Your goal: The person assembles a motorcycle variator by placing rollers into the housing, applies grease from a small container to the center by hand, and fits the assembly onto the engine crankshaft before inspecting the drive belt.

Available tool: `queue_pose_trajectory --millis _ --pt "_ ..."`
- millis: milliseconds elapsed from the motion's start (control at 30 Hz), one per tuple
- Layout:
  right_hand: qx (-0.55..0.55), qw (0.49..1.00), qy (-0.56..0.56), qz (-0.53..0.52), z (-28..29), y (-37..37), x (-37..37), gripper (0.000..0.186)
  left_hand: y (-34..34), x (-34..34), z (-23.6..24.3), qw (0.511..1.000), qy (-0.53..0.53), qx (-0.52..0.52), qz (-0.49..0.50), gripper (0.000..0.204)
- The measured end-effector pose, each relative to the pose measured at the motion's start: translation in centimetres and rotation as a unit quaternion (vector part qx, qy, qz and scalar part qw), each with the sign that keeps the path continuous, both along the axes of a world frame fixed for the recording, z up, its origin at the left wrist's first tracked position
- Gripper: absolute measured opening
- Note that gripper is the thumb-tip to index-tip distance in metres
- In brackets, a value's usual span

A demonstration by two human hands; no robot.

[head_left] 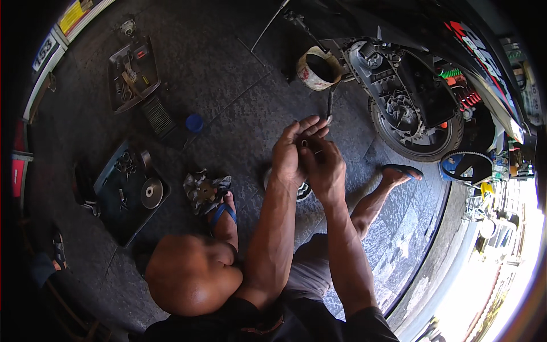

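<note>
My left hand (289, 154) is raised in front of me, palm up, with its fingers stretched out and slightly curled. Over that palm, my right hand (326, 171) pinches a small dark ring-shaped part (304, 143) between thumb and fingers. The part's exact kind is too small to tell, and my right fingers hide some of the left palm. Below my hands, a round metal part (303, 192) on the floor is partly covered by my forearms. Near my left foot, a toothed metal part (200, 192) lies on a crumpled cloth (223, 182).
At the right stands a scooter (393, 97) with its engine side case opened. A stained round tub (319, 69) sits beside it. To the left are a parts tray (122, 219), a tool tray (151, 62) and a blue lid (194, 123). Another person's foot (58, 255) shows far left.
</note>
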State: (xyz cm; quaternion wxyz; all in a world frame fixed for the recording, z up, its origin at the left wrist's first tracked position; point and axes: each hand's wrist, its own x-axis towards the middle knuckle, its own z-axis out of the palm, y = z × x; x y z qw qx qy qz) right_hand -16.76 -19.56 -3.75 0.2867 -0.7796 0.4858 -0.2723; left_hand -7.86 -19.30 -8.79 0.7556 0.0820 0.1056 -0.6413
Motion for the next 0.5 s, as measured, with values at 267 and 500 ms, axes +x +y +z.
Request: queue_pose_trajectory --millis 267,500 --pt "0.122 0.992 -0.024 0.001 0.5 -0.7 -0.5 0.027 0.3 -0.2 -0.1 0.961 -0.270 0.025 -0.057 0.046" --pt "0.237 0.963 -0.112 -0.062 -1.9 -1.5 -1.9 0.031 -0.2 0.7 -1.5 0.937 -0.318 0.135 -0.053 0.048"
